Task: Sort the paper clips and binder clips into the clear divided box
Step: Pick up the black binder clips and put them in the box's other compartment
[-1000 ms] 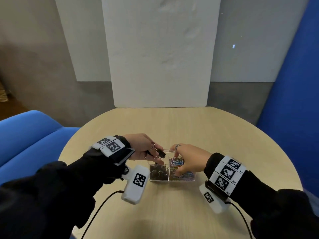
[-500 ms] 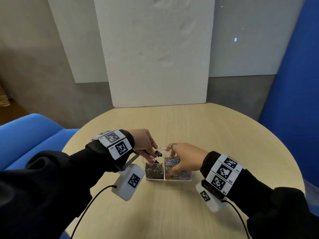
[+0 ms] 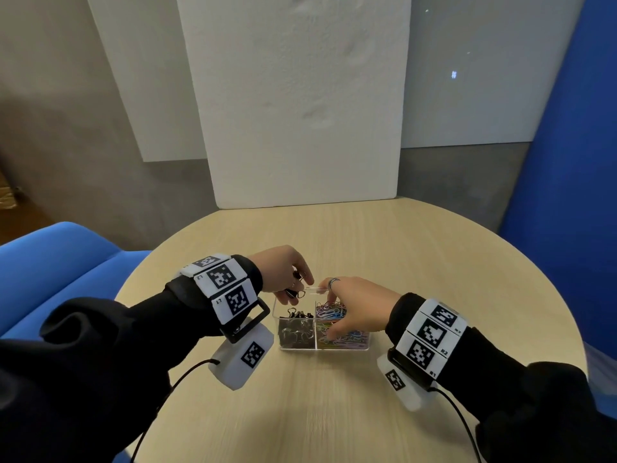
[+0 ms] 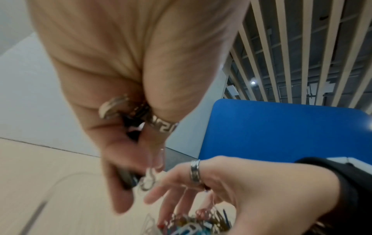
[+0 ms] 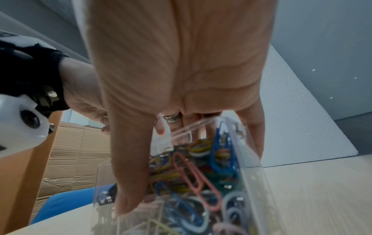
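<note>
Black binder clip pinched in the left hand, poised above the clear divided box for dropping leftward; the right hand, fingers loosely spread, presses the coloured paper clips into their right side

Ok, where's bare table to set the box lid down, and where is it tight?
Bare wood lies beyond the clear box up to the white foam board, to the right of the right hand, and on the near table between both wrists. It is crowded over the box, where the left hand holds a binder clip.
</note>
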`<state>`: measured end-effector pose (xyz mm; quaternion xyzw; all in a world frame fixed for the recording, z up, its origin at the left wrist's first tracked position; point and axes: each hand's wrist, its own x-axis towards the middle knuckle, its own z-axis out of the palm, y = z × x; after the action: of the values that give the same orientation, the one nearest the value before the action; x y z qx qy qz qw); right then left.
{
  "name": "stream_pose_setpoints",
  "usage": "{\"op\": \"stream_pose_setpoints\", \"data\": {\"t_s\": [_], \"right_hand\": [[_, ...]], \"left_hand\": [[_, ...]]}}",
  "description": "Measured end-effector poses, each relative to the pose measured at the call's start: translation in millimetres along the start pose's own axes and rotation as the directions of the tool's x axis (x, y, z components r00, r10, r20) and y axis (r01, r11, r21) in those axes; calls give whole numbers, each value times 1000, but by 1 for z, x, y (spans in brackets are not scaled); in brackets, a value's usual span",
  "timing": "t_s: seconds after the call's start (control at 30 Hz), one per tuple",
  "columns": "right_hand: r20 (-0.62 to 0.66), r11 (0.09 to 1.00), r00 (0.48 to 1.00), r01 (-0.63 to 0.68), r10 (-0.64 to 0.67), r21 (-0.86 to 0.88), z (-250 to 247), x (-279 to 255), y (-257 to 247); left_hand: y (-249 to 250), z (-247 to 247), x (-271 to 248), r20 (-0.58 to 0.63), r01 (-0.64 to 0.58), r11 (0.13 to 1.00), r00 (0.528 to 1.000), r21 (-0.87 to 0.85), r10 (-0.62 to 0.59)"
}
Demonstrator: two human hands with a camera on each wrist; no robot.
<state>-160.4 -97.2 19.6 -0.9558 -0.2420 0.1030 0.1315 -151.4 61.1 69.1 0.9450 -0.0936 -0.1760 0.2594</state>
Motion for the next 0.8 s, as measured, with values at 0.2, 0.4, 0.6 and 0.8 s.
{"op": "stream_pose_setpoints", "data": {"t_s": [0.2,0.4,0.6,0.8], "right_hand": [[1,1000,1000,-2,2,-7,-1,0,-1],[-1,1000,1000,1,-1,-20,0,-2,-2],[1,1000,1000,-10,10,-17,0,-1,-3],[1,1000,1000,-18,18,-5,0,0,-3]], "left_hand": [[-12,9,2,-137,-131,990,981,59,138],[-21,15,2,-228,-240,970,944,23,239],[-27,15,6,-263,-202,974,939,98,222],[-33,15,4,-239,-155,985,956,73,168]]}}
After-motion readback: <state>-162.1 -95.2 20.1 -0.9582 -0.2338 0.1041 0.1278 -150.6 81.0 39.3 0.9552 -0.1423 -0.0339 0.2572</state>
